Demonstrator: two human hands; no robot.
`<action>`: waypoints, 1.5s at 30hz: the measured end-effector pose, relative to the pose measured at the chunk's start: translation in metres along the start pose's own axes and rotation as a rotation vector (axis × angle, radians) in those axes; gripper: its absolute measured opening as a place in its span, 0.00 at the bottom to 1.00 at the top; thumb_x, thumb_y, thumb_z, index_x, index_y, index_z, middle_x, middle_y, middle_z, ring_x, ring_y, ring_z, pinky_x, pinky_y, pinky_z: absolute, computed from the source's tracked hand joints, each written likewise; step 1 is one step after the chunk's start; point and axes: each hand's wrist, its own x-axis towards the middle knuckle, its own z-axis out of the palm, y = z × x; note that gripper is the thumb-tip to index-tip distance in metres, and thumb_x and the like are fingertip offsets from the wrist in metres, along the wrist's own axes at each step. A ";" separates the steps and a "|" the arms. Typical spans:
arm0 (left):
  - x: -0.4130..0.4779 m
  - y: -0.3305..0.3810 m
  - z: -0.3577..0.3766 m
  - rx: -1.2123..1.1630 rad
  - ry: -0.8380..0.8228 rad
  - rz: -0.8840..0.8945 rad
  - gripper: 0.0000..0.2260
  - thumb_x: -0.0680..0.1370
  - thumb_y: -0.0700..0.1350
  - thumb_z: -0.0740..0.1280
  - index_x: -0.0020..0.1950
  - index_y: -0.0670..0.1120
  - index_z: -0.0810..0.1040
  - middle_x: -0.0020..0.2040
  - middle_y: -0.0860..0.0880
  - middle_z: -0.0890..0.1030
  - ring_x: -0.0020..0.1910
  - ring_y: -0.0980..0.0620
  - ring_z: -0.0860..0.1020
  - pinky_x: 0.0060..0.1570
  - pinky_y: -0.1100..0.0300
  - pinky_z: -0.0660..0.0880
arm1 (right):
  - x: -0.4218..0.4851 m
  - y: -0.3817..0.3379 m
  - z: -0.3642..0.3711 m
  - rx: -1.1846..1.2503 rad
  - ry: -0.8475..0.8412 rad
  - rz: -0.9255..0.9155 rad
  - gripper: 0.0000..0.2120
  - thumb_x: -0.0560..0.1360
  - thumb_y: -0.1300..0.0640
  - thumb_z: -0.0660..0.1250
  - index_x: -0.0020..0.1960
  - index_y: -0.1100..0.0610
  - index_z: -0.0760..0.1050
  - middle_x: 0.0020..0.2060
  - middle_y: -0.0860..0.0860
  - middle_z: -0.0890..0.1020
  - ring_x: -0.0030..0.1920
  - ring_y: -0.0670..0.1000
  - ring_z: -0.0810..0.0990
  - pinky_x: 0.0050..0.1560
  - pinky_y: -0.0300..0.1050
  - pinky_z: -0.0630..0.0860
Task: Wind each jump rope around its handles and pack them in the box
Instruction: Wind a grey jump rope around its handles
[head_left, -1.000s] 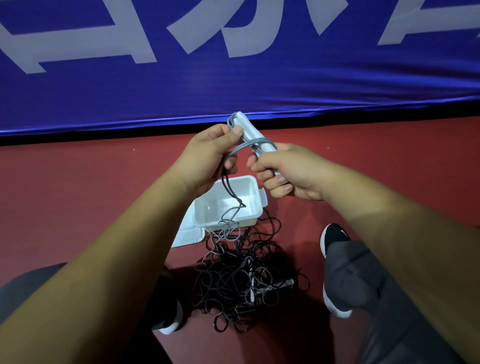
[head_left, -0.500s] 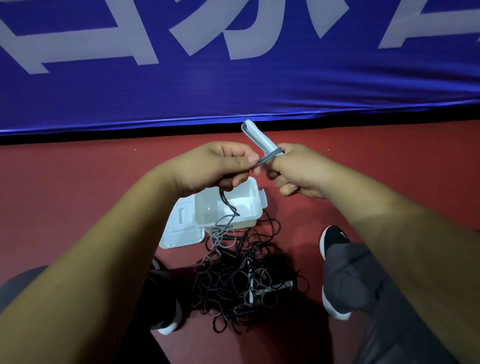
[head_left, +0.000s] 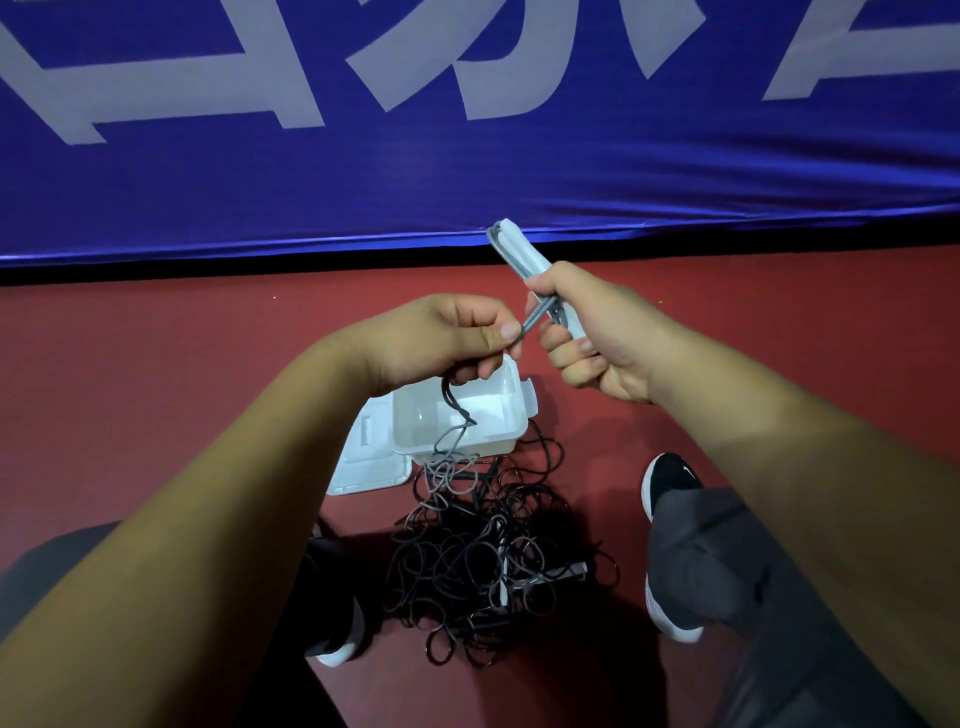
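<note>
the right hand (head_left: 608, 338) is closed in a fist around a pair of pale grey jump rope handles (head_left: 519, 254), held together and tilted so their upper ends point up and to the left, toward the blue banner (head_left: 467, 171). grey cord is already wrapped lengthwise over the top of the handles and runs down their side into the fist. the left hand (head_left: 447, 338) sits just beside the right one, curled closed, its thumb and forefinger pinching the grey rope (head_left: 532, 322) where it leaves the handles; the short stretch between the two hands looks taut. below the left hand the same rope drops in a loose, kinked line, passes in front of the white plastic box (head_left: 498, 410) and joins the tangled pile of ropes (head_left: 488, 561) on the red floor (head_left: 156, 389).

the box stands open below the hands, and the part of its inside that shows holds nothing. its lid (head_left: 363, 457) is swung out flat to the left and a small latch tab sticks out on the right. the pile lies just in front of the box, touching its near edge, mostly black loops with a few grey ones near the top and at least one pale handle buried in it. the pile lies between the person's two black shoes with white soles, the right shoe (head_left: 670, 483) clear in view and the left shoe (head_left: 337, 639) partly hidden by the left forearm
</note>
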 end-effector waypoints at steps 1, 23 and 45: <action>0.000 0.001 0.001 0.005 -0.013 0.007 0.12 0.85 0.51 0.64 0.53 0.43 0.81 0.38 0.47 0.76 0.36 0.47 0.68 0.38 0.56 0.66 | 0.000 0.000 0.000 0.012 0.009 -0.008 0.11 0.79 0.46 0.68 0.52 0.52 0.72 0.32 0.49 0.68 0.26 0.45 0.55 0.23 0.36 0.52; 0.008 -0.015 -0.003 0.405 0.003 -0.131 0.09 0.86 0.50 0.65 0.52 0.50 0.84 0.39 0.54 0.81 0.38 0.55 0.78 0.50 0.51 0.79 | -0.003 -0.006 -0.008 -0.166 -0.103 -0.010 0.18 0.82 0.43 0.67 0.58 0.57 0.83 0.30 0.49 0.68 0.25 0.45 0.55 0.26 0.36 0.51; 0.014 0.006 0.010 -0.067 0.178 0.055 0.08 0.78 0.38 0.74 0.56 0.43 0.88 0.53 0.40 0.88 0.54 0.45 0.86 0.59 0.54 0.82 | -0.021 0.021 0.004 -0.560 -0.709 0.499 0.07 0.80 0.68 0.67 0.46 0.59 0.78 0.31 0.55 0.76 0.20 0.42 0.60 0.22 0.34 0.53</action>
